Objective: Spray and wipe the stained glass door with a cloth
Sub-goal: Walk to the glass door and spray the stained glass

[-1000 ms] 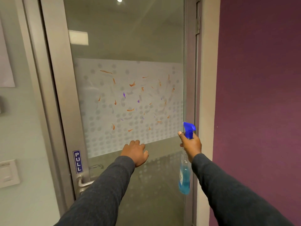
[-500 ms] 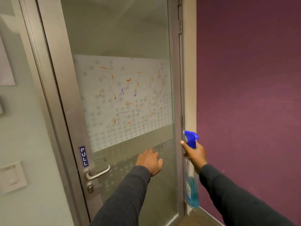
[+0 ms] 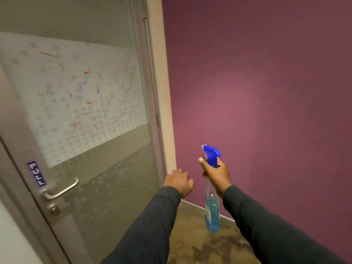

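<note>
The right hand (image 3: pixel 217 175) grips the spray bottle (image 3: pixel 211 189) by its neck, index finger near the trigger ready to spray, while the empty, loosely curled left hand (image 3: pixel 179 181) hangs beside it, the stained glass door (image 3: pixel 82 96) up-left of both.

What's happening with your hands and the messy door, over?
Right hand gripping spray bottle, nozzle up. Left hand empty, fingers curled, low beside the door frame. Glass door unwiped, orange and purple stains showing. No cloth in view.
</note>
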Demonstrator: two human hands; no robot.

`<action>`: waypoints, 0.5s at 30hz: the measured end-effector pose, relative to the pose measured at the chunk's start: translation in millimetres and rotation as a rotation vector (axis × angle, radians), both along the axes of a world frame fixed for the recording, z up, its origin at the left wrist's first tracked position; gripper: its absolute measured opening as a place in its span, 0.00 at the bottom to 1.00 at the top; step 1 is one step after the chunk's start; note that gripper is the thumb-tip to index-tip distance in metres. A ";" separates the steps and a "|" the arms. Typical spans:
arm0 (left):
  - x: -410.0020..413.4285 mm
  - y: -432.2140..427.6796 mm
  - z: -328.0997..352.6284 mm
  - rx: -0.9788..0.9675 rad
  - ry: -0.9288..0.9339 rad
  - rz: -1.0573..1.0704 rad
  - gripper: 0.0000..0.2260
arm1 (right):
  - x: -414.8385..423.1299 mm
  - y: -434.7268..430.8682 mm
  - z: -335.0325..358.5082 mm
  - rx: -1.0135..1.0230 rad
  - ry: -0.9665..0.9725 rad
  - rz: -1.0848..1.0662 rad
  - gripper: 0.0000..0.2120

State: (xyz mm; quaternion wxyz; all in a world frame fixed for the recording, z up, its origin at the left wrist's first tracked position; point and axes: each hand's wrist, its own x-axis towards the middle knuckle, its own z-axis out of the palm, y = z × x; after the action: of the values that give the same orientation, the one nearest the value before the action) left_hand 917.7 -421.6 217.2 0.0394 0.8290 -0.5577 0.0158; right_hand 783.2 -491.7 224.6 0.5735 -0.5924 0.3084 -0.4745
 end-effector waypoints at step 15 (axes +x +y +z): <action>-321.6 27.2 -45.6 0.070 0.102 -0.410 0.22 | -330.9 90.2 -28.4 0.055 0.089 -0.385 0.08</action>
State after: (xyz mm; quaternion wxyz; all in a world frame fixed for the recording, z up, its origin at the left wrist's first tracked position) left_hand 596.1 -394.5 171.6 0.0409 0.6988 -0.7121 -0.0538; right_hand 452.3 -401.5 196.2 0.4739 -0.5268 0.4539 -0.5402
